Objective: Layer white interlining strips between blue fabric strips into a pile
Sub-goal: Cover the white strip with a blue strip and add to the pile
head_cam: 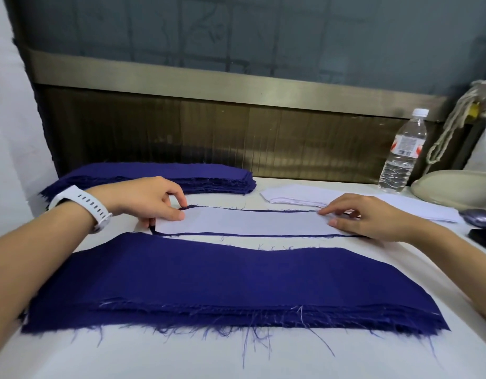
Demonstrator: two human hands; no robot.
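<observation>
Nearest, a pile of blue fabric strips (231,291) is lying across the white table (154,359), its frayed threads trailing toward the front edge. Just beyond it, a white interlining strip (247,222) is resting on a single blue strip (263,236), whose dark edge is showing as a thin border along the long sides. The left hand (151,198), with a white watch (83,203) on its wrist, is curling its fingers and pinching the left end of the white interlining strip between thumb and forefinger. The right hand (367,214) is lying with fingers nearly straight, pressing down on the strip's right end and gripping nothing. Farther back, a stack of blue strips (154,173) is sitting at the left and a stack of white interlining (296,196) to its right, while a water bottle (403,154) is standing upright at the far right.
</observation>
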